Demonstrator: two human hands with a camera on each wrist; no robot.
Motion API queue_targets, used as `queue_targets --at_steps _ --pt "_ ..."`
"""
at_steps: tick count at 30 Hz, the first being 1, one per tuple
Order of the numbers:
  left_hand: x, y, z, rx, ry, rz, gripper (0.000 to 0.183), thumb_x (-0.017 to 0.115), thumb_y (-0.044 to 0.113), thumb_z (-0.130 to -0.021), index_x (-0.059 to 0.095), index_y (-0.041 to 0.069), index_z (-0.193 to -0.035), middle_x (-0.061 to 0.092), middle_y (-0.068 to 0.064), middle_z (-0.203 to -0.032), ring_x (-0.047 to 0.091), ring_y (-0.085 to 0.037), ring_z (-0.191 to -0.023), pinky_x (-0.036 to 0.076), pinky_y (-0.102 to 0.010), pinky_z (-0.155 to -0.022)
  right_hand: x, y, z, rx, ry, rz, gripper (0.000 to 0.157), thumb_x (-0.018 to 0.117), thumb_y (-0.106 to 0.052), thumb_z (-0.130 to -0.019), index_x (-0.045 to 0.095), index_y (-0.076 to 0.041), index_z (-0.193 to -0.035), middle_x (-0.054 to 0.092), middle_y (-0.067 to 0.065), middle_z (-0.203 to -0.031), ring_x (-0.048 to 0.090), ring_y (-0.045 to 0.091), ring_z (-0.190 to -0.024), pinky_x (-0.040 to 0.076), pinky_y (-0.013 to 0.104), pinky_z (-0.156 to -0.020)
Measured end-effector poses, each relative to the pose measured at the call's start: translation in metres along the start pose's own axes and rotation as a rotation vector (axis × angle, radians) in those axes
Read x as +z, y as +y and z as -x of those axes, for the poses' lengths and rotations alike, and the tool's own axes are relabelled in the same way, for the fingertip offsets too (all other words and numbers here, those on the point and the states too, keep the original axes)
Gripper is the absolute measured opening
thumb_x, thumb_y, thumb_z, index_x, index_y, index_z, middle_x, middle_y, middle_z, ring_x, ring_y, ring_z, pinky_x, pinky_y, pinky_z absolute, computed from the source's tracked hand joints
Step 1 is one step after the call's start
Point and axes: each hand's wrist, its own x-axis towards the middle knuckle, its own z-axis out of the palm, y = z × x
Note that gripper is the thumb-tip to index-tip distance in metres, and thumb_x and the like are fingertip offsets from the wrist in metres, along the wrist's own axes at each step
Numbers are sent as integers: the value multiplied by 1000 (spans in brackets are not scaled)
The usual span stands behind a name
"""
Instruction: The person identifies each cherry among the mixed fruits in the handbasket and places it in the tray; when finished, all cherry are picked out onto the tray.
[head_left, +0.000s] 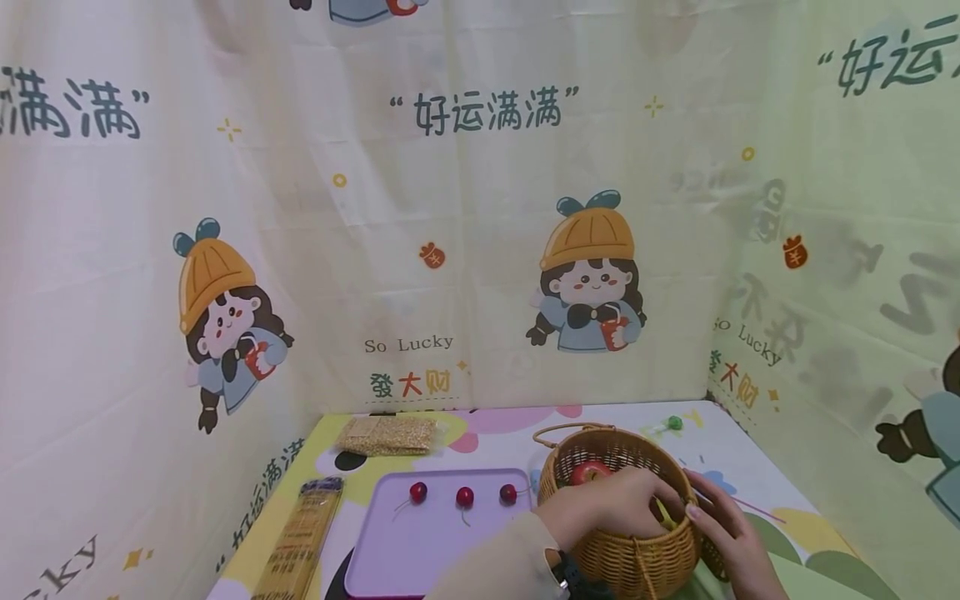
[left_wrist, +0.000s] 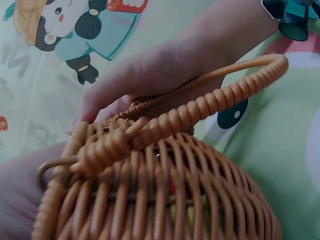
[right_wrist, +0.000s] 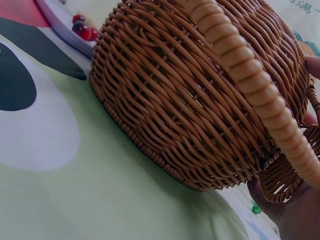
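A round wicker basket point(head_left: 637, 567) stands at the right front of the table, its mouth tilted up towards the head view. My left hand point(head_left: 633, 500) reaches over the rim and down inside, fingertips hidden. Beside those fingers a bit of a yellow thing point(head_left: 666, 515) shows; I cannot tell whether they hold it. A red apple point(head_left: 590, 472) lies further back in the basket. On the right side my right hand point(head_left: 731, 533) grips the basket's rim, thumb at the edge. Under that hand hangs a small woven wicker piece point(right_wrist: 285, 180). The basket's thick handle point(left_wrist: 200, 110) crosses the left wrist view.
Left of the basket lies a lilac tray point(head_left: 408, 542) with three red cherries point(head_left: 464, 498). A packet of grain point(head_left: 390, 435) is behind it, and a long packet point(head_left: 300, 537) at its left. A small green object point(head_left: 675, 423) sits at the back right. Printed curtains enclose the table.
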Motion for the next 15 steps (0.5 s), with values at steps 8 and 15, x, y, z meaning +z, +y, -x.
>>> queue_targets --at_steps 8,15 --pt "7 2 -11 -23 -41 -111 31 77 26 -102 80 30 -133 79 25 -114 67 14 -102 48 -3 -84 -1 1 -1 -11 6 -3 68 56 -35 -118 30 -10 -174 46 -48 -126 48 -28 -111 57 18 -88" --pt "6 3 -11 -3 -61 -159 37 80 22 -100 79 24 -137 81 20 -118 66 14 -107 45 0 -88 0 2 -1 -15 14 -16 66 58 -33 -117 32 -10 -174 48 -48 -125 49 -27 -111 57 17 -88"
